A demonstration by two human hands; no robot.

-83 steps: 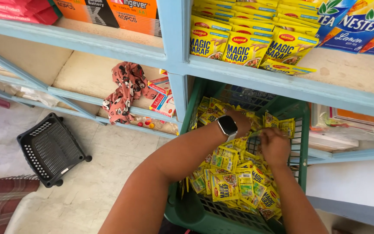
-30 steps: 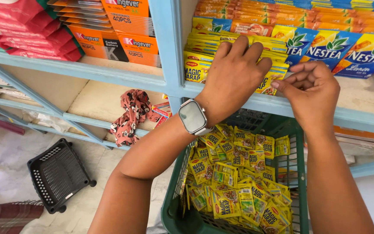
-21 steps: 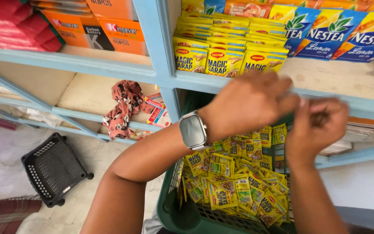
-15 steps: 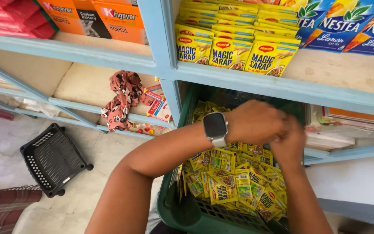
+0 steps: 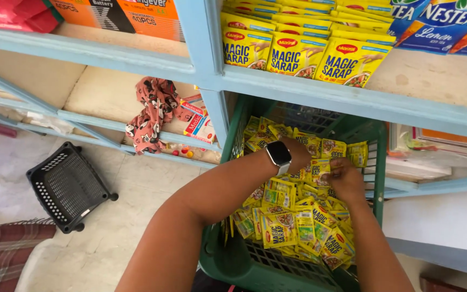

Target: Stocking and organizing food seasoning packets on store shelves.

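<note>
A green plastic basket (image 5: 375,178) stands under a blue shelf (image 5: 309,92), heaped with small yellow seasoning sachets (image 5: 279,230). Both my hands are down in the heap at its far side. My left hand (image 5: 300,156), with a smartwatch (image 5: 278,154) on the wrist, lies curled over sachets near the basket's middle. Just beside it and touching, my right hand (image 5: 344,181) has its fingers closed on a sachet (image 5: 319,168). On the shelf above, rows of larger yellow sachets (image 5: 293,54) stand upright.
A black basket (image 5: 68,186) sits on the pale floor at left. A patterned pink cloth (image 5: 149,113) and small cartons (image 5: 198,121) lie on the low shelf. Orange boxes (image 5: 131,13), red packets (image 5: 12,13) and blue drink packets (image 5: 439,21) fill the upper shelf.
Both hands came down from the upper shelf's yellow sachets into the green basket and now rest in the heap. The view has tilted down with them.
</note>
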